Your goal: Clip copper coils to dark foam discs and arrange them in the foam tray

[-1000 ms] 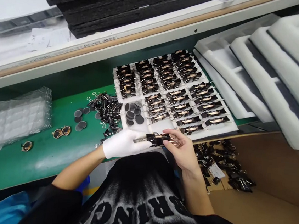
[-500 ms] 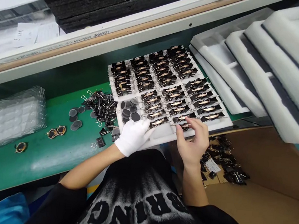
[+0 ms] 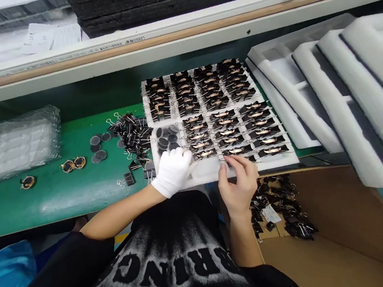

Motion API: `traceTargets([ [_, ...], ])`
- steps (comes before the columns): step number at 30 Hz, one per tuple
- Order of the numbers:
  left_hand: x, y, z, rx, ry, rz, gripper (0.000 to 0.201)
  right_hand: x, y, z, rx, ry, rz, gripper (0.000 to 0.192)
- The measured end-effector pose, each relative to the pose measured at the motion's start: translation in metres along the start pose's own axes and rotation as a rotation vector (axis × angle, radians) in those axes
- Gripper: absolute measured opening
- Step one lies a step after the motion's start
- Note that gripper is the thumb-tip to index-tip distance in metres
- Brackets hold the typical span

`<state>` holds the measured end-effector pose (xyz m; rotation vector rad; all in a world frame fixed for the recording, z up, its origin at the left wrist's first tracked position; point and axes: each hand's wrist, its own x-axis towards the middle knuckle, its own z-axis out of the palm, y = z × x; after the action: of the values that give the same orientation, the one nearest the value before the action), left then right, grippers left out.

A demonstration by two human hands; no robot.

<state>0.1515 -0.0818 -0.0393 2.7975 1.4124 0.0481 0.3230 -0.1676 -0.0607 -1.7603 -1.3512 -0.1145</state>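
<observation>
Resting on the near edge of the white foam tray [image 3: 280,161], the left hand [image 3: 173,171], in a white cloth glove, lies curled beside a small heap of flat dark grey discs [image 3: 166,138] in the tray's near-left pocket; whether it grips anything cannot be told. The bare right hand [image 3: 240,185] sits just right of it, fingers loosely spread, its tips touching the nearest black metal binder clip clamped on a copper-coloured part [image 3: 236,159]. That clip lies with its long axis left to right, wire handles pointing right, like the rows of matching clips [image 3: 223,105] filling the tray's pockets. On the smooth green bench mat [image 3: 69,194], left of the tray, lie a loose pile of black binder clips [image 3: 131,132], a few grey discs [image 3: 97,149], copper rings [image 3: 73,165] and a clear blister sheet [image 3: 13,145]. More clips [image 3: 287,208] sit in the brown cardboard box [image 3: 337,250] at right. Stacked white foam trays [image 3: 337,86] lean at far right.
</observation>
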Motion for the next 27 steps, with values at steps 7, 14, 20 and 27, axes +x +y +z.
traceTargets([
  [7,-0.023,-0.012,-0.010,-0.141,0.048,0.059,0.047,-0.013,-0.014,0.018,-0.073,-0.098,-0.179,0.025],
  [14,-0.097,-0.134,-0.024,-0.230,0.412,-0.325,0.042,-0.013,-0.043,0.039,0.144,-0.285,-0.522,0.027],
  [20,-0.156,-0.235,0.003,-0.033,0.136,-0.991,0.080,-0.002,-0.082,0.068,0.155,-0.609,-0.727,0.028],
  [27,-0.193,-0.268,0.014,0.005,0.071,-0.994,0.086,0.010,-0.129,0.090,0.097,-0.769,-0.957,0.022],
])
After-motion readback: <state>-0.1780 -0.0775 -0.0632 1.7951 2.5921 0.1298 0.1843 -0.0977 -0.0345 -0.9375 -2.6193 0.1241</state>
